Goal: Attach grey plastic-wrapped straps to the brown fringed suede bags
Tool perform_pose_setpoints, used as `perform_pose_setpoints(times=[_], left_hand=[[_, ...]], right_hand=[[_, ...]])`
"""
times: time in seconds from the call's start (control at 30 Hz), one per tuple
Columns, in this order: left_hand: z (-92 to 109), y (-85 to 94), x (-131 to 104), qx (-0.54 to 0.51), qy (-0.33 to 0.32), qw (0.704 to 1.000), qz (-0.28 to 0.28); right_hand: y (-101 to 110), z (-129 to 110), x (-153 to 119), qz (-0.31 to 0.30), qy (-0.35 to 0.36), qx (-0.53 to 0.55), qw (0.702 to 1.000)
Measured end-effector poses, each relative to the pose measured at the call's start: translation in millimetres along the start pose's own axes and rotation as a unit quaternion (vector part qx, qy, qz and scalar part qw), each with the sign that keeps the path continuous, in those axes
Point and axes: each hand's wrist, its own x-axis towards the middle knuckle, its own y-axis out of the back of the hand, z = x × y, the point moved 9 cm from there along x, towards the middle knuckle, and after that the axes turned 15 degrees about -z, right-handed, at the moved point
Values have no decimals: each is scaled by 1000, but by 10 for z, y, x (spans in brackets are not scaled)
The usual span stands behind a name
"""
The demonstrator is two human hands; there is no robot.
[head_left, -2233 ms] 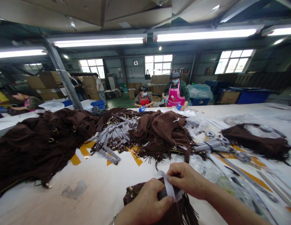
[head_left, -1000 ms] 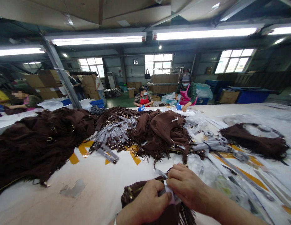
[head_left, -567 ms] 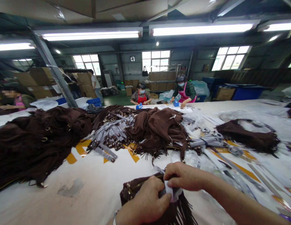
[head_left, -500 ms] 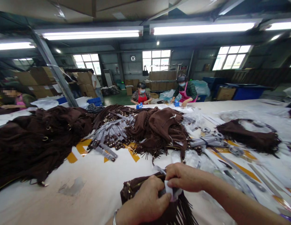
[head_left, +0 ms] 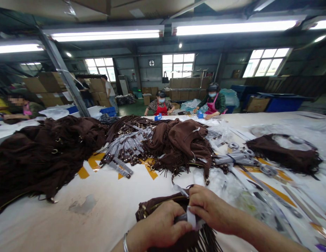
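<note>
A dark brown fringed bag (head_left: 163, 202) lies at the table's near edge, partly hidden under my hands. My left hand (head_left: 165, 222) is closed over a strap in grey wrap, its thumb near a small white strip (head_left: 191, 217). My right hand (head_left: 206, 206) pinches the top of that white strip, beside the left fingertips. Clear film shows just below the strip. From behind my right fingers a wrapped strap end (head_left: 180, 190) rises. Fringe (head_left: 209, 238) hangs from the bag's right side.
Brown fringed bags (head_left: 47, 150) are heaped at left, with more bags (head_left: 188, 140) ahead. Several wrapped straps (head_left: 128, 147) lie between them. Another fringed piece (head_left: 284, 154) and plastic film (head_left: 239, 196) are at right. Two co-workers in aprons (head_left: 161, 109) work across the table (head_left: 105, 217).
The camera view has shifted slightly. Both hands stay at the strap, and a little more of the white strip shows between them. The co-workers across the table have moved their arms.
</note>
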Motion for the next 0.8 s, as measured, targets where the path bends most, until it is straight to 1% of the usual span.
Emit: perform_pose_setpoints(times=[0.1, 0.17, 0.27, 0.33, 0.4, 0.47, 0.57, 0.6, 0.67, 0.8], left_hand=[[3, -9, 50, -34, -12, 999, -23], [11, -20, 75, -39, -18, 998, -40], [48, -48, 87, -21, -33, 998, -57], [41, -66, 86, -13, -30, 998, -59], [-8, -84, 89, -13, -14, 998, -57], [-86, -116, 99, -29, 8, 998, -63], [-188, -141, 114, -65, 32, 996, -56], [-209, -142, 118, -79, 37, 995, -48], [-221, -145, 125, -107, 41, 993, -31], [-190, -172, 150, -146, 38, 988, -8]], right_hand=[[44, -63, 28, -9, 12, -14, 1000], [53, -69, 66, -28, 12, -2, 1000], [-12, -35, 97, -67, 13, 42, 997], [-60, 1, 82, -64, 11, 54, 996], [-88, 8, 44, -27, 17, 20, 999], [-97, -44, -20, 38, 39, -60, 997], [-135, -197, -155, 134, 84, -185, 970], [-156, -246, -198, 154, 97, -213, 960], [-198, -323, -267, 174, 117, -247, 946], [-208, -360, -370, 221, 124, -250, 935]])
